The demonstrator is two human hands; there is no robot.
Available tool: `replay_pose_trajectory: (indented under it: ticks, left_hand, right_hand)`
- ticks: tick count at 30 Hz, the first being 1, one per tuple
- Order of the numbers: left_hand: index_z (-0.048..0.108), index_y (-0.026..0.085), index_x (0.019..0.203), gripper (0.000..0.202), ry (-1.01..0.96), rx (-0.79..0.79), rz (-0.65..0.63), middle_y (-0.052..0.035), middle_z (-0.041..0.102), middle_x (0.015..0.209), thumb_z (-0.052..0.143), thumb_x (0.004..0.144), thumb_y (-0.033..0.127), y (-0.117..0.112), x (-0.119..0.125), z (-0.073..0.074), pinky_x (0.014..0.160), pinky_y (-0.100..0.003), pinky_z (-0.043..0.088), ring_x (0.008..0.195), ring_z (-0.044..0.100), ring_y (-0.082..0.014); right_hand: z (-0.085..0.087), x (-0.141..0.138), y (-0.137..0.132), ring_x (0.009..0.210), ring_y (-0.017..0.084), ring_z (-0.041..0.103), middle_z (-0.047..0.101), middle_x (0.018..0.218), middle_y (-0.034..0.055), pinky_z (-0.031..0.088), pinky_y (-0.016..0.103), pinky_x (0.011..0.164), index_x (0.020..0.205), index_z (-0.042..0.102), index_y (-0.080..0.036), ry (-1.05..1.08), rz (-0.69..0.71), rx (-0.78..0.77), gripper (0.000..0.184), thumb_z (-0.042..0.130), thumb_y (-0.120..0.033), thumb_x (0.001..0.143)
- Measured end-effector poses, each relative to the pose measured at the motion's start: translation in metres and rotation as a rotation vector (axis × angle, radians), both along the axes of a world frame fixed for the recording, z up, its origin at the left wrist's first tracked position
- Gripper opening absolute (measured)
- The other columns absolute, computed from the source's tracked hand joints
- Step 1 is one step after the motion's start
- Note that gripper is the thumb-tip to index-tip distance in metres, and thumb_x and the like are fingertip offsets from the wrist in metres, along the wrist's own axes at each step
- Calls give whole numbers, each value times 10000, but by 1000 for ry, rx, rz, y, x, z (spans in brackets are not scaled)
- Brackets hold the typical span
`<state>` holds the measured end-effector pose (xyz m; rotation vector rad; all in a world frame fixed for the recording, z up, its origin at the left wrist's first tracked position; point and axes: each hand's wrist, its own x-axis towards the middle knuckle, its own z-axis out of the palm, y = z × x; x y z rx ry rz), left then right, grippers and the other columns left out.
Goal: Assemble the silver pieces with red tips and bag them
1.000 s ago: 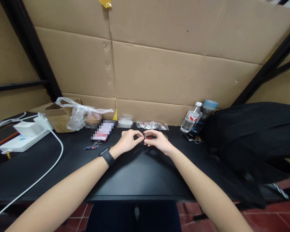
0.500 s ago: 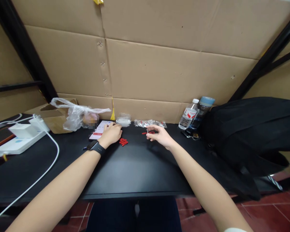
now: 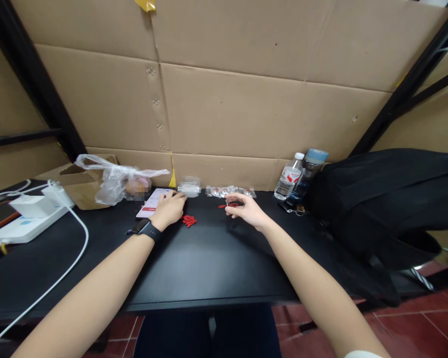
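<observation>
My left hand [image 3: 168,210], a dark watch on its wrist, lies palm down over the right side of a lit phone [image 3: 154,201]. Its fingers are apart, with the tips close to a stack of clear plastic bags [image 3: 189,187]. Just right of that hand is a small heap of red cords [image 3: 189,221]. Thumb and finger of my right hand [image 3: 249,211] pinch a small silvery piece with a red cord loop [image 3: 232,205]; its exact kind is too small to tell. Behind it are small clear packets [image 3: 229,191] with shiny and red contents.
A water bottle [image 3: 288,179] and a blue-lidded bottle [image 3: 315,160] stand at the back right, beside a black bag [image 3: 384,199]. Leftward are a tied plastic bag [image 3: 114,184], a cardboard box [image 3: 82,191] and a power strip [image 3: 22,227] with white cables. Cardboard [image 3: 224,114] walls the back.
The whole view has shifted slightly. My left hand has drawn back a little to the left over the phone, while my right hand keeps its pinch on the red-corded piece.
</observation>
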<state>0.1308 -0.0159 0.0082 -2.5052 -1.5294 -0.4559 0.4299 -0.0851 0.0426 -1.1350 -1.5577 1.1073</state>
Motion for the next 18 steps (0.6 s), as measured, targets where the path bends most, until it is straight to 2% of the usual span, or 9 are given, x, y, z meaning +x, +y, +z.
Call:
replay_pose_trajectory:
  ticks: [4,6,9,11,13,16,18]
  left_hand:
    - [730,195,1100,341,-63,78,19,-166,682,1266,468,889,133,-5,4,14,950,-528,356,1227,528,-378]
    - [719,198,1109,309,-97,106,-4,-157,689,1227,481,913,172,-10,8,25,973,-503,374,1195,562,-350]
    - [697,230,1141,305,-195,86,-186,-104,696,1188,455,960,194,-21,20,35,955,-405,434,1072,640,-263]
    - [677,233,1153,297,-284,54,-347,-82,703,1144,434,986,201,-32,33,36,918,-346,469,1000,661,-221]
    - [626,234,1236,312,-346,-1,-445,-69,707,1093,464,974,185,-44,48,32,874,-311,492,951,668,-202]
    - [594,236,1278,336,-343,-99,-513,-50,715,994,515,955,188,-59,66,25,831,-299,507,884,680,-198]
    - [639,233,1212,271,-278,-128,-540,-55,718,980,560,953,239,-63,71,23,857,-319,505,893,685,-215]
  right_hand:
    - [2,1,0,735,117,714,661,1228,100,596,241,638,1208,691,-226,-7,-20,3,459,810,-260,766]
    - [4,3,0,746,123,715,667,1231,98,590,240,633,1203,692,-232,-15,-36,17,449,802,-262,769]
    - [10,5,-1,753,128,708,683,1217,91,565,225,599,1178,704,-234,-41,-64,52,426,792,-253,762]
    - [14,8,-1,726,119,690,694,1204,88,541,212,570,1178,707,-229,-65,-75,71,433,790,-256,754]
    - [16,12,-1,673,96,657,704,1189,83,512,199,542,1190,704,-222,-88,-81,87,448,786,-266,752]
    - [18,18,0,592,60,590,713,1171,76,465,181,500,1202,701,-213,-125,-85,116,461,779,-291,754]
    - [17,22,1,575,54,573,714,1164,80,464,184,499,1207,700,-201,-145,-82,139,475,778,-302,750]
